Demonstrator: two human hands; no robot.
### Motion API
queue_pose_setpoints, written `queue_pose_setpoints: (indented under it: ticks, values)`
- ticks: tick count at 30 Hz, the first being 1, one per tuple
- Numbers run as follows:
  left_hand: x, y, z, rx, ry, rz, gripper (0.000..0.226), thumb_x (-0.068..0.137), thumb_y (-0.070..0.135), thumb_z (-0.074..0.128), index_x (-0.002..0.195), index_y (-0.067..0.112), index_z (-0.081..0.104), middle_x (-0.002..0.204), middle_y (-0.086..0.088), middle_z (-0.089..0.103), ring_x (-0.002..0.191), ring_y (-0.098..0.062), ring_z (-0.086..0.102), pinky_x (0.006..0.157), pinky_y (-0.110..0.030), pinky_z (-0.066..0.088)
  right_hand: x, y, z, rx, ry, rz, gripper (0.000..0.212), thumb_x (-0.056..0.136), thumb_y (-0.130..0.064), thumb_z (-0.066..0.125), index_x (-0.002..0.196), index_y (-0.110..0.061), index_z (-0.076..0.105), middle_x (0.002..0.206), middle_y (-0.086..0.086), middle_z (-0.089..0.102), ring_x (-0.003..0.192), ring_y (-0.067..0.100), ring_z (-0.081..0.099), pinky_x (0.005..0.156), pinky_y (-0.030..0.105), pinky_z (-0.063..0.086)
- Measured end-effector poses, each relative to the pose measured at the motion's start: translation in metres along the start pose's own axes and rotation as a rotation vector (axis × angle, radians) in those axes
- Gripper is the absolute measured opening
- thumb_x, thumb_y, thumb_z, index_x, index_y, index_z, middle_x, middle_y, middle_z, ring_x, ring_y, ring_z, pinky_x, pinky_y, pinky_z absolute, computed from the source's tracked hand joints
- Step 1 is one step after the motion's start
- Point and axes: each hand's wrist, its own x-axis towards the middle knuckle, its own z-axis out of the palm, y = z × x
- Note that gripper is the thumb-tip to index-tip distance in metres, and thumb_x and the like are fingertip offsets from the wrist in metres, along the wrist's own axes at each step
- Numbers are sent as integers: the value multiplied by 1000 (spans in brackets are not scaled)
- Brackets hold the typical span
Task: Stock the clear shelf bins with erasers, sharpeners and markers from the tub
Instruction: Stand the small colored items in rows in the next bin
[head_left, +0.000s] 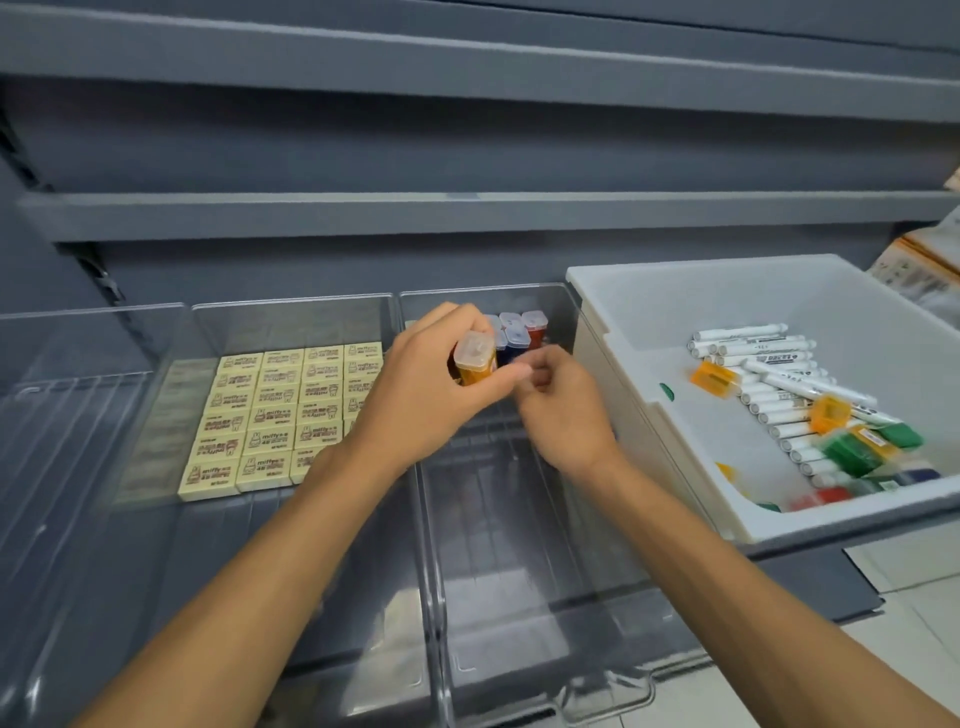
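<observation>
My left hand (426, 384) grips an orange sharpener (474, 359) with a clear cap, held upright over the right clear bin (519, 571). My right hand (563, 410) is close beside it with curled fingers; whether it holds anything I cannot tell. Several blue and red sharpeners (517, 332) stand at the back of that bin. Rows of cream erasers (270, 415) fill the middle clear bin (291, 322). The white tub (623, 291) on the right holds white markers (769, 374) and loose orange, green, blue and red sharpeners (852, 447).
A further clear bin (78, 415) stands at the far left. Grey shelves (467, 213) run above the bins. Boxed goods (924, 260) sit at the far right behind the tub. Pale floor tiles (914, 613) show at the lower right.
</observation>
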Motion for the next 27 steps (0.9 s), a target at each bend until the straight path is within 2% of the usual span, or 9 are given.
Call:
queue_pose_setpoints:
  ticks: [2, 5, 8, 10, 14, 18, 19, 23, 27]
  values:
    - [-4, 2, -3, 4, 15, 17, 38, 80, 50, 70, 85, 14, 58, 88, 2, 61, 82, -17, 58, 71, -43, 47, -14, -11, -8, 106, -45, -22, 5, 93, -13, 55, 93, -15, 59, 81, 0, 62, 69, 6, 55, 58, 12, 44]
    - [-15, 12, -11, 12, 38, 44, 37, 82, 51, 68, 87, 15, 60, 89, 2, 61, 83, -16, 58, 72, -41, 47, -38, -31, -18, 239, -150, -71, 18, 97, -12, 47, 86, -12, 61, 70, -7, 62, 62, 0, 55, 58, 13, 44]
    - [-25, 21, -20, 6, 40, 40, 41, 85, 54, 62, 91, 13, 60, 91, 1, 60, 84, -16, 57, 73, -39, 46, -58, -45, -18, 245, -233, -125, 32, 102, -22, 40, 84, -6, 62, 66, -5, 61, 63, 5, 54, 61, 20, 45]
    - [-30, 24, -26, 4, 28, 8, 45, 88, 57, 57, 92, 12, 57, 88, 0, 60, 81, -18, 57, 71, -42, 46, -66, -51, -14, 281, -281, -132, 35, 104, -26, 37, 84, -9, 60, 67, -2, 61, 63, 8, 54, 63, 26, 46]
    - [-42, 23, -30, -6, 35, -54, 49, 91, 64, 45, 96, 16, 52, 83, 1, 62, 75, -19, 58, 68, -44, 47, -70, -60, -9, 380, -333, -87, 26, 102, -24, 42, 98, -3, 58, 72, -1, 66, 67, 11, 59, 65, 29, 49]
    - [-52, 21, -27, 32, 52, -66, 37, 93, 66, 36, 88, 29, 41, 78, 15, 54, 68, -8, 52, 58, -20, 41, -70, -63, -11, 495, -353, -51, 14, 99, -22, 52, 95, -8, 55, 71, -4, 67, 69, 12, 64, 68, 27, 53]
    - [-53, 21, -28, 42, 44, -64, 34, 93, 65, 35, 87, 32, 38, 77, 17, 52, 67, -6, 51, 57, -18, 39, -70, -63, -12, 521, -357, -38, 13, 98, -21, 53, 96, -8, 55, 73, -2, 67, 69, 13, 63, 67, 27, 53]
    - [-50, 20, -26, 136, 2, -50, 28, 93, 61, 39, 87, 34, 34, 76, 14, 52, 71, -8, 53, 57, -25, 41, -68, -63, -13, 700, -334, 62, 10, 97, -18, 53, 100, -8, 54, 80, 4, 64, 69, 15, 62, 65, 27, 49]
    - [-45, 18, -19, 233, -34, -23, 20, 97, 47, 45, 87, 35, 31, 82, 16, 53, 75, -7, 53, 59, -23, 39, -57, -63, -13, 718, -253, 77, 7, 94, -20, 59, 98, -15, 56, 86, 2, 66, 81, 17, 64, 75, 33, 51]
